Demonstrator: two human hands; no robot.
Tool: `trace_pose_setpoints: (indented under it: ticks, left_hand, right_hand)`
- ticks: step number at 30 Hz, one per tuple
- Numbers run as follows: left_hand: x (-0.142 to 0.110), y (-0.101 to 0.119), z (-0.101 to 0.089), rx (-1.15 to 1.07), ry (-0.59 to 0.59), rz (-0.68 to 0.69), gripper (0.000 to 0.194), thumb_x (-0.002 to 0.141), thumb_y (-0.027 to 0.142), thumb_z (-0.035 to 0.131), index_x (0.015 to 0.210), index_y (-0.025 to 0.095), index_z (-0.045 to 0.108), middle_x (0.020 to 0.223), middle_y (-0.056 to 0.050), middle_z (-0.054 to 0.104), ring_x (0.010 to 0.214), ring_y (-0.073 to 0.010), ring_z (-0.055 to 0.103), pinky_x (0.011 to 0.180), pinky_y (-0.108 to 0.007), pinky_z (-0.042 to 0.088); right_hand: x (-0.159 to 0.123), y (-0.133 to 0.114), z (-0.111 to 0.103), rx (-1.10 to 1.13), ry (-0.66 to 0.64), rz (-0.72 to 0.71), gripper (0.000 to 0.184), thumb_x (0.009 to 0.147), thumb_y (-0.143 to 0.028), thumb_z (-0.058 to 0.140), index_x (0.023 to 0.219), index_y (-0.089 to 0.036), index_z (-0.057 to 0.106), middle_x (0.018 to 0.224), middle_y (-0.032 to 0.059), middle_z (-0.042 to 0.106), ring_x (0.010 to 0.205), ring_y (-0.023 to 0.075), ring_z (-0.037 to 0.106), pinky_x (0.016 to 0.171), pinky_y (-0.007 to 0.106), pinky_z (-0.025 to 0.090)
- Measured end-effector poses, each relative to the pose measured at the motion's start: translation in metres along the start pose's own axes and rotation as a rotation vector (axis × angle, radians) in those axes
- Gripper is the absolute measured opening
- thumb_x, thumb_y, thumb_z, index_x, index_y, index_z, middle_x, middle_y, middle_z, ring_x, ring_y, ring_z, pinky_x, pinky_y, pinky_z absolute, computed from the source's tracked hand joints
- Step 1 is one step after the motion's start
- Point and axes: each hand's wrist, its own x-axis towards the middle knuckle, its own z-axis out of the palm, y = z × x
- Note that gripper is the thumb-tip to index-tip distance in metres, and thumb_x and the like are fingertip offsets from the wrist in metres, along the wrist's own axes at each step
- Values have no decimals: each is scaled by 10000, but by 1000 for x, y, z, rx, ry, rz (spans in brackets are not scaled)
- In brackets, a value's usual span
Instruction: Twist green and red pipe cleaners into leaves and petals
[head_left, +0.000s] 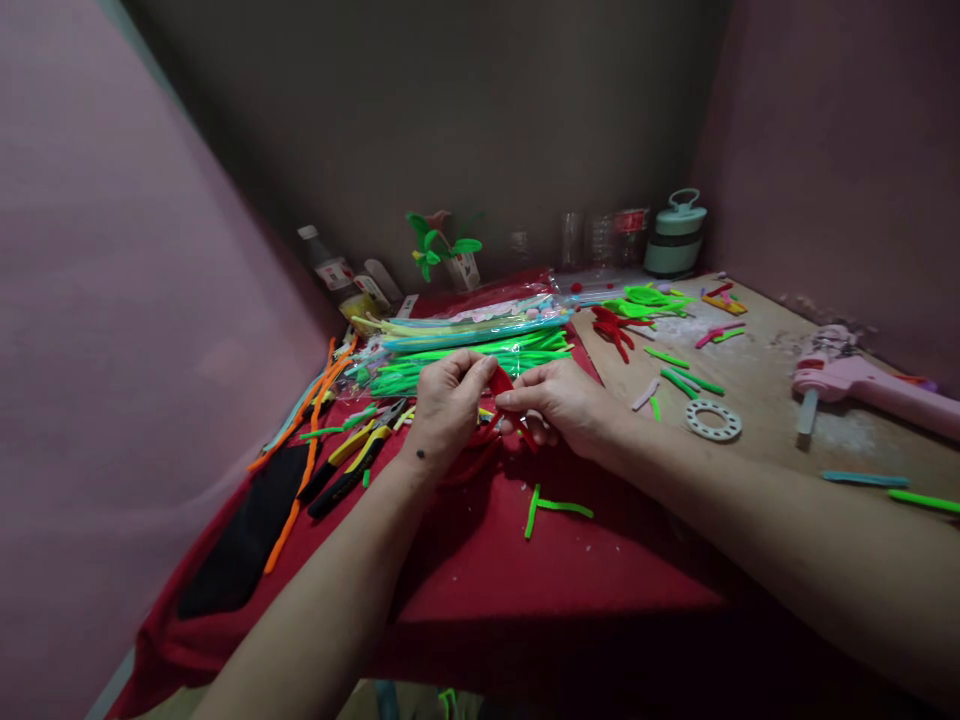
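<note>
My left hand (454, 398) and my right hand (553, 402) meet above the red cloth (480, 570), both closed on red pipe cleaners (501, 380). Thumb and fingers of each hand pinch the fuzzy red strands, and loops of them hang below between the hands. How the strands join is partly hidden by my fingers. Just behind lies a bundle of green pipe cleaners (472, 360) in clear plastic. Two short green pieces (559, 507) rest on the cloth in front. Yellow-and-black pliers (360, 455) lie left of my left hand.
Orange pipe cleaners (309, 470) and a black phone-like slab (244, 535) lie at left. On the right are a pink glue gun (862, 380), a white ring with holes (712, 420) and red pieces (619, 328). Bottles (326, 265) and a green container (675, 238) line the wall.
</note>
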Motion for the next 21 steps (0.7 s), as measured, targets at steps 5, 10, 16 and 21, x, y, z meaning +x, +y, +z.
trace_pose_setpoints:
  ticks: [5,10,16,21]
  left_hand:
    - [-3,3,-1,263,133,308,189,775,253,548,611,173,601,653,-25,587,657,-129,510,669,-249,397]
    - [3,3,-7,-125,-129,-103,268,778,392,555,671,158,630,533,13,528,450,-80,422,452,-216,315]
    - [4,-2,-7,-356,-236,-281,264,659,384,701,636,144,593,486,35,495,398,-50,396,397,-194,245]
    - [6,0,-11,-337,-342,-276,264,694,394,667,762,141,632,614,5,580,492,-70,486,470,-189,345]
  right_hand:
    - [0,0,-1,58,-7,8,213,688,-157,608,502,-146,505,492,36,624,270,46,398,258,175,240]
    - [2,3,-5,87,0,-5,177,699,-166,627,547,-150,538,523,41,643,294,45,408,263,174,263]
    - [3,3,-7,72,-87,6,139,706,-174,621,582,-134,574,561,36,648,313,52,442,281,175,283]
    - [5,0,-9,126,35,9,161,708,-178,636,569,-133,570,432,-5,550,307,58,414,303,185,268]
